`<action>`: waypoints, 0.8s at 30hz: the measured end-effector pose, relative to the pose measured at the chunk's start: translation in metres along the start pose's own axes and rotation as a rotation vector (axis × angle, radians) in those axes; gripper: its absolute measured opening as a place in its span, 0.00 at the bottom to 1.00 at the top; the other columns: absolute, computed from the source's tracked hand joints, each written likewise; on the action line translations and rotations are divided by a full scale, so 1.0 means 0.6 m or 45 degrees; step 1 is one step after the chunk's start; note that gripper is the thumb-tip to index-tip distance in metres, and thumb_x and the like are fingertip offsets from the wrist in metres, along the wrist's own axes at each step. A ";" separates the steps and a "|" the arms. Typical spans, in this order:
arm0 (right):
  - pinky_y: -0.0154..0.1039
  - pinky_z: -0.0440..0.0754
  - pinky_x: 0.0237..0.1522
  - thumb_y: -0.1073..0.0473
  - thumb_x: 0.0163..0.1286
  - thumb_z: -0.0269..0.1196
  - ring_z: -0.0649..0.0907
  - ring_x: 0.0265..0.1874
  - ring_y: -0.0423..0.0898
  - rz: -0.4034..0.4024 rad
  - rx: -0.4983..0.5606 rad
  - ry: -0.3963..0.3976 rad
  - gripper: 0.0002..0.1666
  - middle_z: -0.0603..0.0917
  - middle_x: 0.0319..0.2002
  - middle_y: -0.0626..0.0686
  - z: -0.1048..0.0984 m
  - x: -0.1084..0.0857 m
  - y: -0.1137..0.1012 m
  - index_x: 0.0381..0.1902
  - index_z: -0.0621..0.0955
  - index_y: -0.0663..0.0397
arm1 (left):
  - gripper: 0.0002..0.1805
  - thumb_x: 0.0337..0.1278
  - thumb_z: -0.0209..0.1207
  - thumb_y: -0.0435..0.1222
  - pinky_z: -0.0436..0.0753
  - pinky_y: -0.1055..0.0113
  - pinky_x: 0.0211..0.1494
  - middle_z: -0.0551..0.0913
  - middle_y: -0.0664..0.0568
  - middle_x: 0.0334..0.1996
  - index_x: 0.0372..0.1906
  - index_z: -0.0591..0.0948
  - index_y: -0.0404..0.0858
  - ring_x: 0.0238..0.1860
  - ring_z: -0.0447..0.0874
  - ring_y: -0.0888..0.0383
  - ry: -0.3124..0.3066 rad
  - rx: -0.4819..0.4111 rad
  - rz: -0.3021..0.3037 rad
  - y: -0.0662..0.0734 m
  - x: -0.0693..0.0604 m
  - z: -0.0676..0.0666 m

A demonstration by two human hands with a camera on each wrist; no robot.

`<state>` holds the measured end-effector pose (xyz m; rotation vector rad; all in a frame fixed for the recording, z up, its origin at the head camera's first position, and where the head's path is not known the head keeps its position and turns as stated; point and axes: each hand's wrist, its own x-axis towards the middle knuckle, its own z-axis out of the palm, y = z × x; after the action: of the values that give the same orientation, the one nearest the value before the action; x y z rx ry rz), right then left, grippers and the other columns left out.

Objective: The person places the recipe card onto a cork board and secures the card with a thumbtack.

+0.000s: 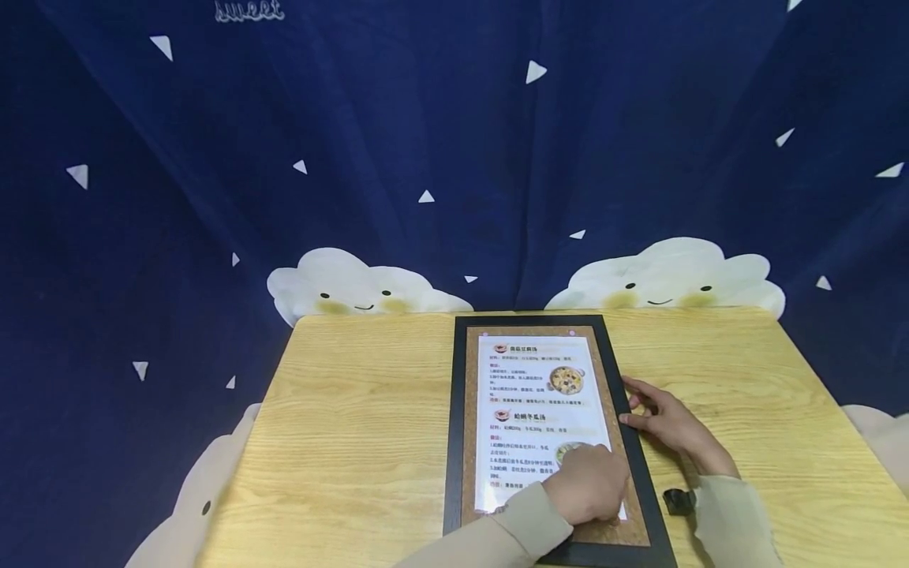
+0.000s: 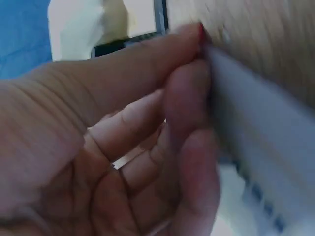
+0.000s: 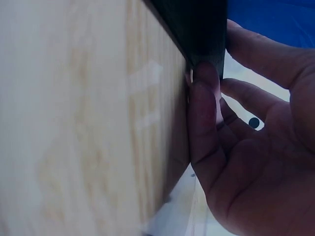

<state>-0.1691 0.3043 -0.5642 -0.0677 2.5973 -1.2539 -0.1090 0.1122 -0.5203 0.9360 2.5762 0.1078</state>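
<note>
A black-framed corkboard (image 1: 458, 442) lies on the table with a printed recipe sheet (image 1: 525, 426) on it. Pink pins (image 1: 571, 333) mark the sheet's top corners. Over the sheet's lower right part is my left hand (image 1: 589, 483). In the left wrist view its thumb and index finger pinch a small red pin (image 2: 202, 35) beside the blurred sheet (image 2: 266, 118); most of the pin is hidden. My right hand (image 1: 671, 422) grips the corkboard's right edge, and the right wrist view shows its fingers at the black frame (image 3: 197, 29).
The wooden table (image 1: 355, 426) extends on both sides of the corkboard. Behind it hangs a dark blue curtain (image 1: 398, 158) with white triangles and smiling clouds. A small black device (image 1: 679, 502) sits by my right wrist.
</note>
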 end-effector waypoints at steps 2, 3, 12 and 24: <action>0.33 0.69 0.32 0.61 0.69 0.70 0.72 0.32 0.40 0.002 0.009 -0.005 0.46 0.78 0.45 0.59 0.001 0.000 -0.001 0.78 0.62 0.70 | 0.16 0.34 0.84 0.50 0.79 0.69 0.22 0.85 0.61 0.21 0.20 0.86 0.51 0.21 0.80 0.64 -0.005 0.012 -0.058 -0.002 0.004 -0.001; 0.33 0.69 0.33 0.61 0.69 0.70 0.72 0.32 0.41 0.005 0.012 -0.006 0.46 0.78 0.45 0.59 0.001 0.000 -0.002 0.78 0.62 0.70 | 0.18 0.28 0.85 0.53 0.80 0.68 0.24 0.86 0.61 0.23 0.21 0.87 0.52 0.23 0.81 0.64 -0.005 0.023 -0.084 -0.003 0.007 -0.001; 0.33 0.69 0.33 0.62 0.69 0.70 0.71 0.31 0.40 0.023 -0.003 -0.014 0.46 0.77 0.45 0.58 0.000 -0.001 0.001 0.78 0.62 0.70 | 0.19 0.28 0.84 0.54 0.77 0.69 0.21 0.83 0.63 0.17 0.20 0.86 0.52 0.19 0.78 0.65 0.007 -0.033 -0.060 -0.007 0.007 0.005; 0.33 0.69 0.35 0.58 0.69 0.70 0.72 0.34 0.41 0.036 -0.038 -0.019 0.46 0.78 0.45 0.58 -0.007 -0.013 0.005 0.77 0.63 0.70 | 0.14 0.54 0.73 0.59 0.68 0.76 0.24 0.79 0.70 0.20 0.37 0.88 0.56 0.21 0.70 0.74 0.306 -0.294 0.121 -0.067 -0.101 -0.028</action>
<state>-0.1621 0.3107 -0.5627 -0.0453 2.5950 -1.2004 -0.0974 0.0442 -0.4927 1.0088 2.6579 0.5638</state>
